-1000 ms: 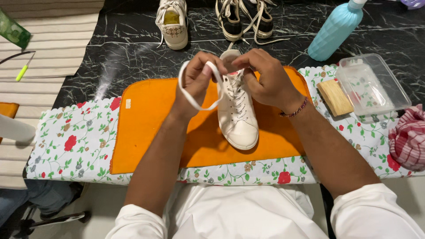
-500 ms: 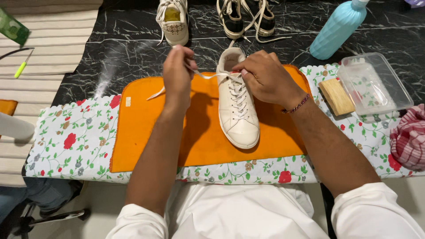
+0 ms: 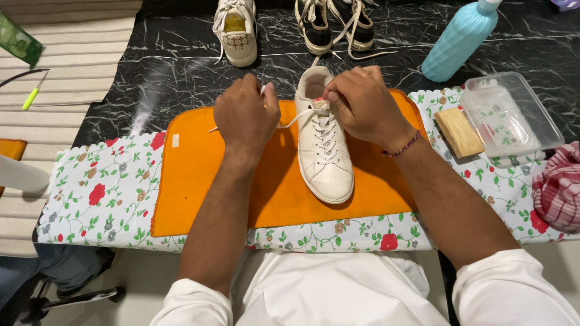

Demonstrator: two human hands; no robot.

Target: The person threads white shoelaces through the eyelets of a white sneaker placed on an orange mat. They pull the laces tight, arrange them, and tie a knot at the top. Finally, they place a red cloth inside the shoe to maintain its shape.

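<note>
head view:
left hand [image 3: 246, 116]: fist closed, pinching white lace [image 3: 294, 119], pulled out left of shoe
right hand [image 3: 361, 104]: fingers closed on lace at shoe's top eyelets
white sneaker [image 3: 324, 148]: flat on orange mat [image 3: 199, 175], toe toward person, between both hands
nearby: wooden brush [image 3: 458, 131], clear plastic tray [image 3: 513, 115], teal bottle [image 3: 459, 39]

Bright, even indoor light falls from above. Shadows are soft and short: a faint one hugs the white sneaker [image 3: 323, 145] on the orange mat [image 3: 199, 181]. A pale sheen glares off the black marble table [image 3: 163, 78]. Focus is sharp throughout, with slight wide-angle stretching towards the edges.
</note>
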